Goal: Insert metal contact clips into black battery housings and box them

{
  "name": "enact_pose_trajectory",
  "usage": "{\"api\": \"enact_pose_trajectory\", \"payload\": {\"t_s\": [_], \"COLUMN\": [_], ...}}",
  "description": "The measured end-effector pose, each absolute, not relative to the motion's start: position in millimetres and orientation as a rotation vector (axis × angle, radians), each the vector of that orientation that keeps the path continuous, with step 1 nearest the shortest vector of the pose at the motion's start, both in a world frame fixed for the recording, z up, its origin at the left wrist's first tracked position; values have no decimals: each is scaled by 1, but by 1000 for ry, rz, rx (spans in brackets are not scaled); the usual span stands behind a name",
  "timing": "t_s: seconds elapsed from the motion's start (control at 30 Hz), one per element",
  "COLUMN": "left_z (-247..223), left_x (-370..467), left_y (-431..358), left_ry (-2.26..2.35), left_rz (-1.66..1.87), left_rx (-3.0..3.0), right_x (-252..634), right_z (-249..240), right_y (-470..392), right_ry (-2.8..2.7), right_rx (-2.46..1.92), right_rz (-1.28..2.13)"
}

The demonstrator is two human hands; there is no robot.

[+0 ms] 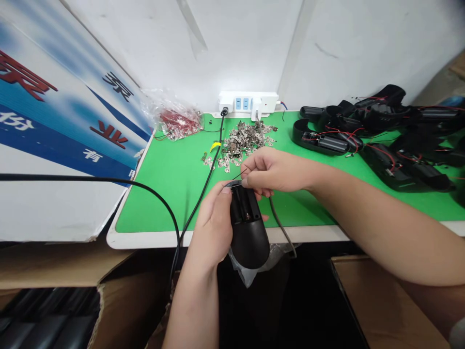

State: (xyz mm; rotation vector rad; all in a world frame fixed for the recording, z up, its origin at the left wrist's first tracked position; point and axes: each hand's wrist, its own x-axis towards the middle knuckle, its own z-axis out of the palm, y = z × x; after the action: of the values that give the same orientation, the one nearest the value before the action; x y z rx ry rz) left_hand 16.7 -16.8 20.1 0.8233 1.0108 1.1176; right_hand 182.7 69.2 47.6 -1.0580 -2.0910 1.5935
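Note:
My left hand [214, 223] is closed round a black plastic housing [250, 242] with an open battery compartment, its thumb along the upper left side. The housing is tilted, rounded end toward me, over the table's front edge. At its far end my right hand [265, 172] pinches thumb and forefinger together against the rim. A thin dark wire [240, 173] sticks out by these fingertips; whatever lies between them is hidden. Beyond my hands spreads a pile of small metal contact plates [241, 140].
On the green table mat [152, 203], several black housings with red wires [327, 143] lie at the right. A plastic bag of red wires [179, 121] sits at the back left, beside a power strip [269, 102]. A black cable [207, 186] crosses the mat. An open carton [119, 300] stands below left.

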Motion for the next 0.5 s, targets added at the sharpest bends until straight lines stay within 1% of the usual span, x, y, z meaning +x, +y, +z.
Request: {"api": "enact_pose_trajectory", "payload": {"t_s": [0.13, 0.5], "left_z": [18, 12], "left_x": [15, 15], "left_y": [-16, -15], "left_ry": [1013, 1031], "left_rz": [1111, 1131], "left_rx": [786, 820], "right_x": [182, 179], "right_z": [46, 45], "right_y": [70, 67], "right_ry": [-2036, -2046], "right_rx": [-953, -1026], "right_rz": [1671, 1591]}}
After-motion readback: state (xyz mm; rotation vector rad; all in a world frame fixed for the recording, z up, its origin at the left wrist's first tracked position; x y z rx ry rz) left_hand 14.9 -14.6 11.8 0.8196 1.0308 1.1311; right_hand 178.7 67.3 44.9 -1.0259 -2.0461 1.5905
